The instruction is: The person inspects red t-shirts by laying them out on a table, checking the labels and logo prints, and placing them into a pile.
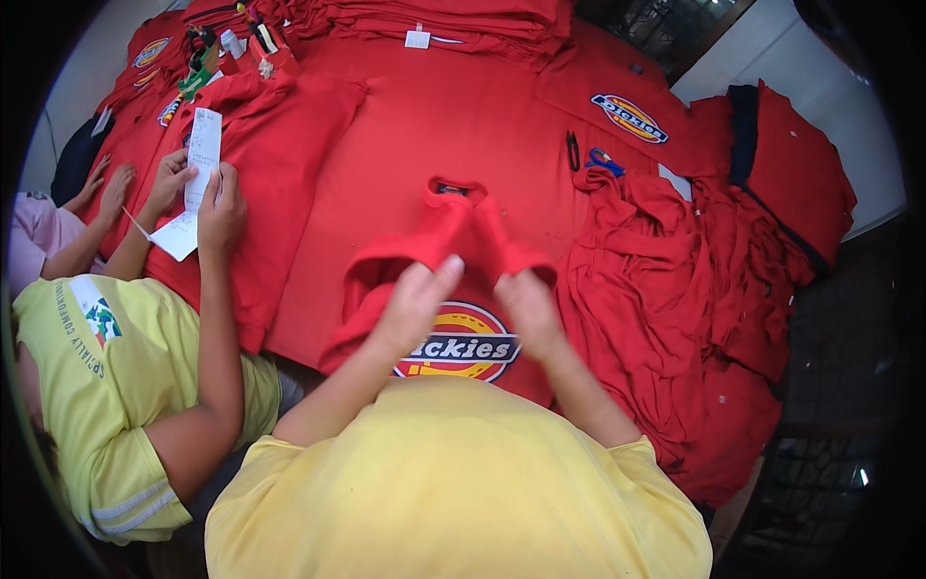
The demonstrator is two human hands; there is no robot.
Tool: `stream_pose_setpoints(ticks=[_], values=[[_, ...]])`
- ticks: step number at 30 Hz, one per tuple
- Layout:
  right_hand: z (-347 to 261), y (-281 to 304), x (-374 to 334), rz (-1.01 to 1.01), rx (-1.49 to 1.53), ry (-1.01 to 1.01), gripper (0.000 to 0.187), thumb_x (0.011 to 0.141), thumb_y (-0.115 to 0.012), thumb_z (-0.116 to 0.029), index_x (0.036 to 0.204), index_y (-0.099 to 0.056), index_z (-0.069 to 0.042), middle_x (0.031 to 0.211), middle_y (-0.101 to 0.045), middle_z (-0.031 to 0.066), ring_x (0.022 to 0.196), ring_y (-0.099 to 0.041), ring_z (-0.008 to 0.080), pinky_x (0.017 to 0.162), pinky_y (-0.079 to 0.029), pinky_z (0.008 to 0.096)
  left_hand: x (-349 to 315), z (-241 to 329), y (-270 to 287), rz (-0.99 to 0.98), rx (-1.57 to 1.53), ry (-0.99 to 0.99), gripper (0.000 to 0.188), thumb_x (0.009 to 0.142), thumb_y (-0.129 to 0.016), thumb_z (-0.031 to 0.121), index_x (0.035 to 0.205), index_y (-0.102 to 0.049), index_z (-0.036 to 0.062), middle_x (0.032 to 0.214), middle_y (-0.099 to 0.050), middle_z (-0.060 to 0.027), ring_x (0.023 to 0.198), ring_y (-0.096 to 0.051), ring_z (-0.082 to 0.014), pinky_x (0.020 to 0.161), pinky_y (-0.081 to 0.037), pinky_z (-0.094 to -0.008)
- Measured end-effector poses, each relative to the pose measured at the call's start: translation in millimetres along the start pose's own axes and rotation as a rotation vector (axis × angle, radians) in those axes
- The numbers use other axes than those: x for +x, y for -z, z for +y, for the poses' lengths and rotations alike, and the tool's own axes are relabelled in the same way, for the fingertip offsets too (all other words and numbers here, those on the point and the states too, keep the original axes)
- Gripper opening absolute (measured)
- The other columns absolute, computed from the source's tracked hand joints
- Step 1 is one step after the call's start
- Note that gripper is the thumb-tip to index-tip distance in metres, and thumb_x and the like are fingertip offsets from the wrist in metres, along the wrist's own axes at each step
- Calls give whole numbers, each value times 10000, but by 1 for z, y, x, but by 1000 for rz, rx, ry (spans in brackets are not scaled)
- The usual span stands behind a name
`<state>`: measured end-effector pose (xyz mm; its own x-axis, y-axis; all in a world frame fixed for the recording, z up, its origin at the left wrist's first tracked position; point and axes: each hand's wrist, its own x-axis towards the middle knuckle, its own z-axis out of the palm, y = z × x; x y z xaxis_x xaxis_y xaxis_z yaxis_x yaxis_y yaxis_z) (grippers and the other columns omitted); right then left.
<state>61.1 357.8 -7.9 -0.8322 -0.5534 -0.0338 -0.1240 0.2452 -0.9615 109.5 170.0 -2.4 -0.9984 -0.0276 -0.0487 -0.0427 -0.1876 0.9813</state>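
Note:
In front of me a red T-shirt (446,234) lies on the red-covered table, its ribbed collar pointing away. Near my body a large oval printed patch (461,352) in yellow, white and dark blue shows on red cloth. My left hand (417,301) grips the shirt at the left sleeve side, thumb on top, the other fingers mostly hidden by cloth. My right hand (529,307) has hold of the right sleeve side and is somewhat blurred. Between the two hands the shirt's shoulders are bunched and lifted.
A rumpled heap of red garments (641,299) lies at right, with blue-handled scissors (605,162) and black thread snips (573,151) beyond it. Folded red shirts (453,24) are stacked at the back. At left a person holds a paper slip (204,154); another person's hands (114,188) rest nearby.

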Motion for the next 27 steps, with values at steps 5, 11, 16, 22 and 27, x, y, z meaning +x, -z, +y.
stream_pose_setpoints(ticks=[5, 11, 16, 22, 27], values=[[29, -57, -21, 17, 52, 457, 839, 946, -353, -605, 1436, -249, 68, 1444, -319, 270, 1336, -324, 419, 1078, -271, 431, -27, -32, -12, -279, 212, -319, 783, 940, -413, 544, 1387, -311, -91, 1394, -381, -276, 1316, -351, -392, 1085, -257, -422], [24, -53, -24, -24, 33, 531, 889, 906, -400, -650, 1408, -296, 77, 1412, -374, 267, 1310, -364, 421, 1071, -280, 444, -34, -37, -14, -293, 321, -460, 916, 917, -315, 660, 1409, -259, -110, 1448, -299, -295, 1372, -264, -416, 1118, -198, -430], [33, -55, -25, -20, 124, 508, 884, 903, -417, -641, 1408, -299, 75, 1420, -370, 265, 1333, -339, 418, 1083, -265, 437, -33, -39, -13, -306, 309, -501, 888, 931, -296, 635, 1400, -271, -119, 1433, -321, -302, 1351, -295, -422, 1108, -214, -432], [33, -55, -25, 66, 71, 482, 856, 927, -391, -620, 1422, -280, 69, 1432, -364, 247, 1338, -339, 403, 1088, -260, 425, -33, -40, -18, -213, 335, -487, 795, 963, -290, 556, 1388, -306, -116, 1408, -357, -299, 1317, -334, -429, 1088, -244, -431], [27, -45, -21, -9, 92, 468, 868, 930, -392, -616, 1439, -242, 71, 1448, -351, 219, 1345, -342, 365, 1100, -252, 407, -34, -44, -19, -105, 379, -450, 615, 996, -353, 435, 1345, -403, -69, 1293, -488, -229, 1226, -445, -348, 1040, -308, -404]])
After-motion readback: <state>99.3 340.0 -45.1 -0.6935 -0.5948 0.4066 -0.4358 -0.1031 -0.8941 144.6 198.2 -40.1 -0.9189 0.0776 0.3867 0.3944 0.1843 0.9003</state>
